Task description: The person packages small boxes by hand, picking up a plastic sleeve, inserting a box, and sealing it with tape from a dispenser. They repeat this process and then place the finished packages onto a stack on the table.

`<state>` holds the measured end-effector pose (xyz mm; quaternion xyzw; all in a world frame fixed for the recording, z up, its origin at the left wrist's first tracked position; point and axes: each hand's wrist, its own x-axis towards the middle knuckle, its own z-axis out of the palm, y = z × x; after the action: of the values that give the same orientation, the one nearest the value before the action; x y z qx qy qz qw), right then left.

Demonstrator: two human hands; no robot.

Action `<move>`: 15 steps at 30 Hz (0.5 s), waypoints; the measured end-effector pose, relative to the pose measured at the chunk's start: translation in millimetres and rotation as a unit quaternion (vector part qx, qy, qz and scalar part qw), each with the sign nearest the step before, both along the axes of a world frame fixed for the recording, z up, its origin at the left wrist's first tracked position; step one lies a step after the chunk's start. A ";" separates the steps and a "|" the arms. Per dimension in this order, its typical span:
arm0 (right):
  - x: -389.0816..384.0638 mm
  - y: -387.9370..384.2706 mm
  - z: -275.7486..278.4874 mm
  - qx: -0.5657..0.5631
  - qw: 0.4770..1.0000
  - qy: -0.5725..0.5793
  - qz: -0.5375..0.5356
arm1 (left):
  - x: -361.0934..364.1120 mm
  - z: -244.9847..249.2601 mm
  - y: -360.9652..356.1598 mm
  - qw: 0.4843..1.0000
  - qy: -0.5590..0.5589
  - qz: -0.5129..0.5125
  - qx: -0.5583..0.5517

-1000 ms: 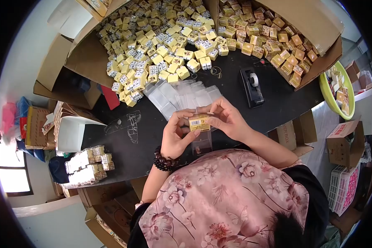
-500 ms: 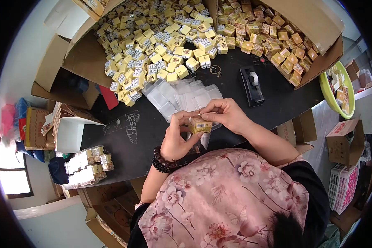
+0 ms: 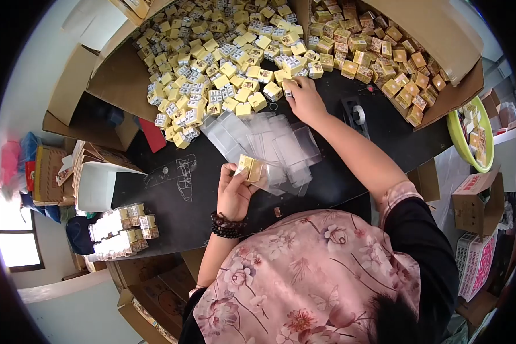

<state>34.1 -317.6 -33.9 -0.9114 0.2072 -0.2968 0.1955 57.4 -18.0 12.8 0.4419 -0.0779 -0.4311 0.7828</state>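
Note:
My left hand (image 3: 233, 194) is closed on a small yellow-and-gold box (image 3: 248, 167), held upright-tilted between thumb and fingers, with clear plastic around or against its right side. Beneath and beyond it lies a spread of clear plastic sleeves (image 3: 269, 139) on the black table. Stretched forward, my right hand (image 3: 305, 100) is at the near edge of a pile of small yellow-and-white boxes (image 3: 223, 71). Its fingers are curled around one small yellow box (image 3: 289, 86), partly hidden by the hand.
Gold boxes (image 3: 378, 54) fill a cardboard carton at the back right. A black tape dispenser (image 3: 355, 114) stands right of my right arm. Stacked boxes (image 3: 120, 230) sit at the left table edge, near a white open carton (image 3: 100, 188). A yellow-green basin (image 3: 454, 131) is far right.
My right hand has left the box held in front of me and reached forward to the pile. My left hand has moved slightly left, turning the box so clear plastic shows.

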 end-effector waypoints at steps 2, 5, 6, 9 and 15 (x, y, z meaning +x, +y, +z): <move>19.9 -24.1 -15.5 0.002 0.997 0.074 0.024 | 3.4 0.1 9.9 0.997 0.077 -0.006 -0.011; 26.8 -32.7 -14.5 0.007 0.991 0.119 0.064 | 3.9 11.0 19.9 0.992 0.124 0.003 -0.033; 26.1 -30.0 -10.6 -0.028 0.994 0.083 0.065 | 5.4 9.4 23.3 0.992 0.124 0.007 -0.033; 6.1 -14.2 10.4 0.107 0.994 0.010 0.038 | 12.7 -1.8 29.6 0.988 0.151 0.005 -0.044; -83.2 57.2 73.7 0.709 0.684 -0.076 0.155 | 4.6 -0.6 8.2 0.996 -0.075 0.022 0.039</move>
<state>-49.2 -260.4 39.8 -0.4942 0.1960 -0.0951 0.8416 62.0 -9.8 12.2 0.5050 -0.1098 -0.3826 0.7659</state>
